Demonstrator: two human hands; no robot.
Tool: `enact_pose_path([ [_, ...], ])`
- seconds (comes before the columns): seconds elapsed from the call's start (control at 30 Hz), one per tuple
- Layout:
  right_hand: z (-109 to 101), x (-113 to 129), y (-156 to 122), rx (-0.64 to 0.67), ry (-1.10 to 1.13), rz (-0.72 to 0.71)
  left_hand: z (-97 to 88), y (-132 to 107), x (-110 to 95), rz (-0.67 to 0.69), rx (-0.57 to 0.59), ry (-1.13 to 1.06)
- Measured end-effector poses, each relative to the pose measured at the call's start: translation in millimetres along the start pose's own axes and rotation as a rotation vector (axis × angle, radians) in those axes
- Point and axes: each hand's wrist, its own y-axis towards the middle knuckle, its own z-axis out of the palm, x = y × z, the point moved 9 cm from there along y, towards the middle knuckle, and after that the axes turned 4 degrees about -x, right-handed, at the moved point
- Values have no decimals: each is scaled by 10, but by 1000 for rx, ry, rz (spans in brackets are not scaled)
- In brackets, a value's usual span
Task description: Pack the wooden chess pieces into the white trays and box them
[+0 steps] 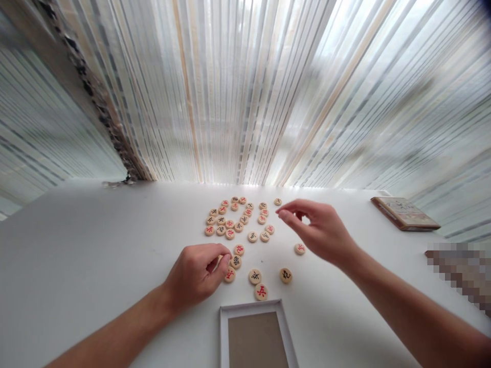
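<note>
Round wooden Chinese chess pieces (229, 224) with red or black characters lie spread over the white table. My left hand (199, 271) is closed in a pinch at the near group, on a piece mostly hidden by the fingers. Right beside those fingertips are a black-marked piece (236, 261), a red-marked piece (229, 274) and another red one (239, 249). My right hand (316, 225) hovers at the right of the far group, thumb and forefinger brought together; whether anything is between them I cannot make out. A black-marked piece (278, 202) lies just beyond its fingertips.
An open shallow box tray (224, 332) with a grey-brown bottom stands at the near edge. Single pieces (286, 276) lie between it and my hands. A brown box (406, 213) lies at the right. Striped curtains (238, 102) hang behind the white table (153, 220).
</note>
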Motion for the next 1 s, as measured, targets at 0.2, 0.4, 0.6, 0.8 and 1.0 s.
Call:
enact_pose_path([
  [0.2,82,-376,648,-20,53,169,-2,-14,3,0,6,-7],
  [0.4,490,-642,614,135,-8,156,21,13,29,-12,19,-19],
  [0.6,502,-821,633,163,-103,163,10,26,22,-28,32,-15],
  [0.8,443,-884,660,154,-165,158,8,13,24,-29,36,-7],
  [1.0,518,-867,634,222,-213,100,15,6,28,-25,38,-16],
])
